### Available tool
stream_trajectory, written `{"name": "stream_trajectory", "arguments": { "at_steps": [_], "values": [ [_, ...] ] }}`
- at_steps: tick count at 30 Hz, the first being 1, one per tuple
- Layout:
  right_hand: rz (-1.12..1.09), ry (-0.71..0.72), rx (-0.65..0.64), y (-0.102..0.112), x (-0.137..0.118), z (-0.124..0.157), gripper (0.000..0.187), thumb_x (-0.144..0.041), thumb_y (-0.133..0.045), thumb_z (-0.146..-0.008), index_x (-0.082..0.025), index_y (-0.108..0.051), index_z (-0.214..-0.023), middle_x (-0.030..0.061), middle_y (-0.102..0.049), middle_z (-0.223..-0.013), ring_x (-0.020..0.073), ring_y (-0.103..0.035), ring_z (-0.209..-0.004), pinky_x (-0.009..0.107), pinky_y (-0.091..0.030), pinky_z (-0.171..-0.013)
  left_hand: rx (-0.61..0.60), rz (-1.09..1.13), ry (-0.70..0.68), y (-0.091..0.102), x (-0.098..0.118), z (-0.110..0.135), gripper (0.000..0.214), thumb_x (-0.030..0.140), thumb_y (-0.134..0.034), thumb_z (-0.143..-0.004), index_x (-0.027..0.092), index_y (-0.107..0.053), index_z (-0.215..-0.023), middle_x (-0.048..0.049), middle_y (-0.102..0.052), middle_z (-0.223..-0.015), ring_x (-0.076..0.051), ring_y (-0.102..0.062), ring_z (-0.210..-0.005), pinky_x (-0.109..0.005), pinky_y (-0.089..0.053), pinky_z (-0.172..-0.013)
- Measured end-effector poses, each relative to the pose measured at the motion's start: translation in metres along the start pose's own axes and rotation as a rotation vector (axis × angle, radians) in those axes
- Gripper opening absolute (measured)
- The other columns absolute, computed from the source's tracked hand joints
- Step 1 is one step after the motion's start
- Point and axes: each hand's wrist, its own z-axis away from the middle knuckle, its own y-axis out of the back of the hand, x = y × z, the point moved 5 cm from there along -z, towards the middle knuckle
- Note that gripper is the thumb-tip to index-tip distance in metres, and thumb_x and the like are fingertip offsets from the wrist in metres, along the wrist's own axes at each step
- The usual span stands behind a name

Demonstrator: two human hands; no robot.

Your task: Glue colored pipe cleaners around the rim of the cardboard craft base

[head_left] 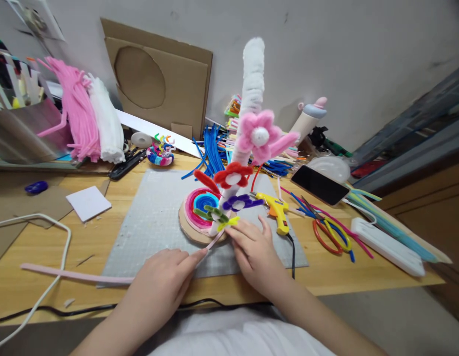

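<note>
A wooden table (88,237) is carrying a grey cutting mat (155,222), and a cardboard sheet (159,79) with a round hole cut in it is leaning on the wall behind. On the mat a tall white fuzzy stem (252,84) is rising from a cardboard disc (188,228) covered in a coiled spiral of colours. Fuzzy flowers are sitting along the stem: a pink flower (257,133) highest, then a red flower (233,174) and a purple flower (240,201).

A long pink pipe cleaner (77,274) is lying across the front of the mat and running up to the disc's near edge. The left hand (162,282) is pinching it between thumb and forefinger close to that edge, the other fingers curling under. The right hand (255,252) is resting with its fingers spread and loosely extended, the tips touching the foot of the stem; it is gripping nothing that shows.

The pipe cleaner is looking very light, soft on the outside and bendable, likely holding whatever bend it gets. A pinch near the working end is probably giving the best control, since the long tail is trailing freely. The stem is looking top-heavy, so steadying it low is seeming wise.

A yellow glue gun (276,207) is lying just right of the disc.
</note>
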Motion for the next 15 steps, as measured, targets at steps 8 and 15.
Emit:
{"name": "stream_trajectory", "arguments": {
  "at_steps": [8,15],
  "values": [
    [0.031,0.014,-0.066,-0.0059,0.0023,-0.0001,0.046,-0.007,-0.041,-0.088,-0.025,-0.055,-0.127,0.0072,-0.062,-0.131,0.0232,-0.051,-0.126,0.059,-0.003,-0.112,0.027,0.031,-0.008,0.0018,0.0021,0.0003,0.044,0.013,-0.039,-0.091,0.028,-0.053,-0.130,-0.0019,-0.066,-0.078,-0.019,-0.061,-0.070,-0.030,-0.045,-0.063],
    [0.021,0.005,-0.082,-0.0078,0.0005,0.0006,0.047,-0.008,-0.040,-0.090,-0.027,-0.054,-0.130,0.0084,-0.061,-0.131,0.0241,-0.053,-0.123,0.061,-0.002,-0.111,0.001,0.027,0.001,0.0023,0.0039,0.0006,0.043,0.013,-0.038,-0.092,0.026,-0.053,-0.130,-0.0024,-0.066,-0.079,-0.020,-0.061,-0.072,-0.032,-0.046,-0.064]
  ]
}}
